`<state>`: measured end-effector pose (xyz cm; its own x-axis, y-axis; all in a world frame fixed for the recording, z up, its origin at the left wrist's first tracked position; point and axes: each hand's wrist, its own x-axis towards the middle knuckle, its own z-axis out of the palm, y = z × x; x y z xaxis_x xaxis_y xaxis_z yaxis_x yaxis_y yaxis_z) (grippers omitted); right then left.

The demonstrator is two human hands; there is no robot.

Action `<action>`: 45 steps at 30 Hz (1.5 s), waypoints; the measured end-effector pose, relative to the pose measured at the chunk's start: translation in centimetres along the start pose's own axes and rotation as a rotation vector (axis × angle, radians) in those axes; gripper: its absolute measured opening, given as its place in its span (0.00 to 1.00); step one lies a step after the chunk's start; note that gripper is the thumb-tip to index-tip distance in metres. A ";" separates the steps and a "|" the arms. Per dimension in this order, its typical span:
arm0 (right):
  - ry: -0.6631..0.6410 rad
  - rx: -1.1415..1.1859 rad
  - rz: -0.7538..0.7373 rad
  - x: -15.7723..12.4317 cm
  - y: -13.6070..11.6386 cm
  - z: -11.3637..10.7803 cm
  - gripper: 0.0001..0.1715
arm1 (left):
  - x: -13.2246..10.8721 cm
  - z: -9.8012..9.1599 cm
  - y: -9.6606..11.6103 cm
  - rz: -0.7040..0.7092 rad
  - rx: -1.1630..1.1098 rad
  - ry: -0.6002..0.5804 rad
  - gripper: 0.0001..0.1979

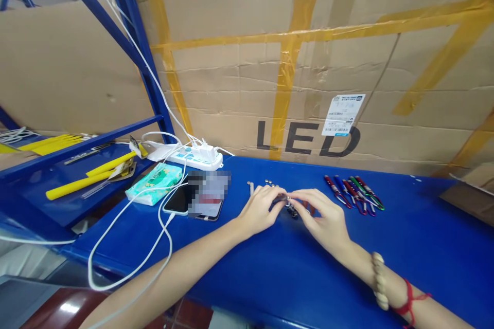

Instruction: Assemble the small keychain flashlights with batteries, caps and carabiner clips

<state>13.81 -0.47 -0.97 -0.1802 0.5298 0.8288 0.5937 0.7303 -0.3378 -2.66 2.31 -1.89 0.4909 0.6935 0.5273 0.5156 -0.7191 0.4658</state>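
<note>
Small, dark, shiny metallic piece (292, 210) sits pinched by the fingertips of the bare left hand (260, 208) and bare right hand (327, 217) over a blue tabletop (270, 267), left of slim red, blue and green looped items (358, 188).

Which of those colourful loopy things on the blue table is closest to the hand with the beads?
The red loopy thing at the left end of the bunch. It's nearest the right hand; the others lie farther right.
</note>
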 end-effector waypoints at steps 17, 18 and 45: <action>-0.009 0.013 -0.031 -0.3 0.7 -1.1 0.07 | -0.1 -0.2 0.0 0.023 -0.062 -0.011 0.11; -0.015 0.012 -0.022 -0.3 0.7 -1.1 0.07 | -0.1 -0.2 0.0 0.020 -0.059 -0.013 0.11; -0.184 0.008 0.061 -0.9 1.3 -0.8 0.08 | -0.3 -0.9 0.3 0.044 -0.002 -0.071 0.08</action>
<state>15.36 -0.36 -1.77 -0.2851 0.6424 0.7113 0.6020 0.6975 -0.3887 -3.25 1.82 -1.27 0.5616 0.6624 0.4958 0.4910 -0.7491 0.4447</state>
